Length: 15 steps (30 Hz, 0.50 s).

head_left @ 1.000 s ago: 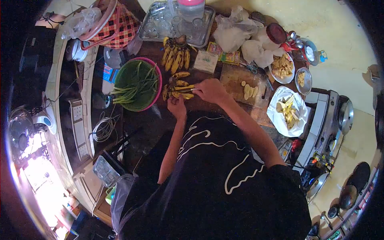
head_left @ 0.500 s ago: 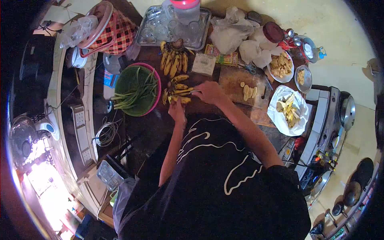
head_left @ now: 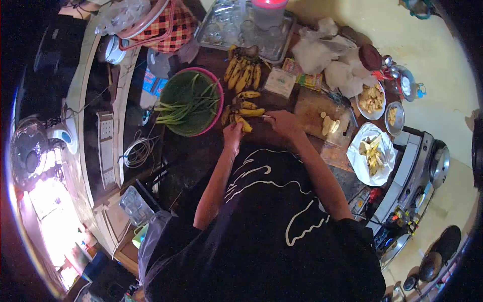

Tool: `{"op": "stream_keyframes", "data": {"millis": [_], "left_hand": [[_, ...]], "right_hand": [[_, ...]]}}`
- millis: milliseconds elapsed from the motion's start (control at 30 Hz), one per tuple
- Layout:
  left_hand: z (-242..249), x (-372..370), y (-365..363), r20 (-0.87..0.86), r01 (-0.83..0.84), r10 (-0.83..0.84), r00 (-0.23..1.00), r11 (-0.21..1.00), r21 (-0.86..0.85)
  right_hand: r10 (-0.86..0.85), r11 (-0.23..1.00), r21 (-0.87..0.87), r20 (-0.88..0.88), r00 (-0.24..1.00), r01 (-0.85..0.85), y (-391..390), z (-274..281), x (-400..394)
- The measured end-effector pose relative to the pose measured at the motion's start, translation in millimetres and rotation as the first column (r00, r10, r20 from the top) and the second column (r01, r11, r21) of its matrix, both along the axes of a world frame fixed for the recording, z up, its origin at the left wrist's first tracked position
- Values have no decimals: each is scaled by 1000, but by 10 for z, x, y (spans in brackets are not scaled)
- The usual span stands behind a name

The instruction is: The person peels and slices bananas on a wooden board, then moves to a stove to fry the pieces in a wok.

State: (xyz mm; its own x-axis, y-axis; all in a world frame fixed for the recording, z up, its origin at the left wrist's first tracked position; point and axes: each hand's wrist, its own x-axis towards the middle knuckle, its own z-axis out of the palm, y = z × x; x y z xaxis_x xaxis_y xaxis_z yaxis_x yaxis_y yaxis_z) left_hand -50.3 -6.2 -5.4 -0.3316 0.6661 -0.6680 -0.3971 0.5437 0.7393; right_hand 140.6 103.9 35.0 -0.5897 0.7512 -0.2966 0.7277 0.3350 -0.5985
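My left hand (head_left: 233, 136) is closed on a yellow banana (head_left: 244, 125) at the near end of a small bunch (head_left: 247, 104). Just right of the bunch, my right hand (head_left: 283, 122) is closed round a knife (head_left: 265, 116), whose blade points left toward the bananas. A larger banana bunch (head_left: 243, 73) lies behind. On the wooden cutting board (head_left: 309, 108) to the right rest several peeled banana pieces (head_left: 330, 125). Peels (head_left: 373, 153) lie in a white-lined bowl (head_left: 354, 146) farther right.
A pink-rimmed basket (head_left: 222, 100) of long green leaves stands left. Behind are a metal tray (head_left: 289, 45) of glasses and plastic bags (head_left: 317, 50). A plate of fried food (head_left: 371, 99) and a stove (head_left: 410, 161) are at the right.
The camera view has shifted, so the table things appear farther right. The near banana now stands apart from the bunch in my left hand, and the knife has moved a little away from it.
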Motion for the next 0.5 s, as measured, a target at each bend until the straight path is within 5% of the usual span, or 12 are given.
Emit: {"op": "stream_keyframes", "data": {"millis": [167,333,500], "left_hand": [[-326,-61,-19,123,-58,50,991,996,65],[-155,-34,11,149,-117,111,983,993,32],[-251,-121,40,78,-9,8,997,1000,18]], "right_hand": [[-42,999,-33,-15,999,41,-73,23,-40],[-65,998,-27,-19,998,65,-125,-18,-83],[-40,999,9,50,998,40,-109,25,-109]]}}
